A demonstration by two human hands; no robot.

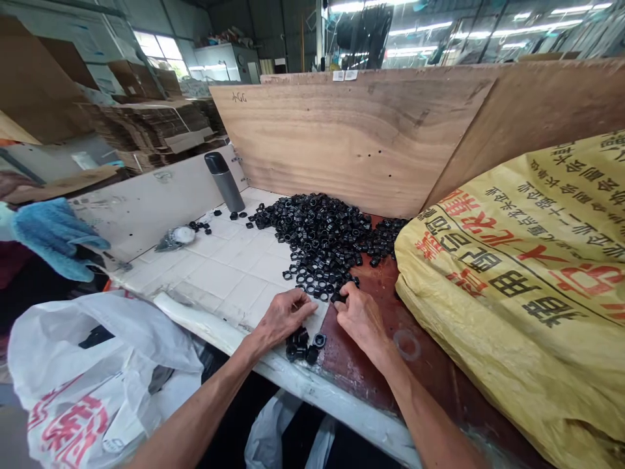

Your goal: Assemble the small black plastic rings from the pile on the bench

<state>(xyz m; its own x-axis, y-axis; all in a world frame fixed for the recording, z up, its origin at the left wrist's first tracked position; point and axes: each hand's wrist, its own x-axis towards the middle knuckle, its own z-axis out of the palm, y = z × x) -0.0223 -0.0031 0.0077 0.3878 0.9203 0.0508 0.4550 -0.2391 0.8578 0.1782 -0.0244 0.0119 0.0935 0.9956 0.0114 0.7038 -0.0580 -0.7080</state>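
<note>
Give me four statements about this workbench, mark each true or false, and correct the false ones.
1. The right hand touches black plastic rings at the edge of a large pile. True.
2. The left hand holds the dark flask. False: the flask stands upright away from the hands; the left hand is over the white tiled surface, beside a small cluster of black rings.
3. A yellow woven sack with printed characters lies right of the hands. True.
4. The white plastic bag sits on the sack. False: it is at the lower left, off the table's front edge.
</note>
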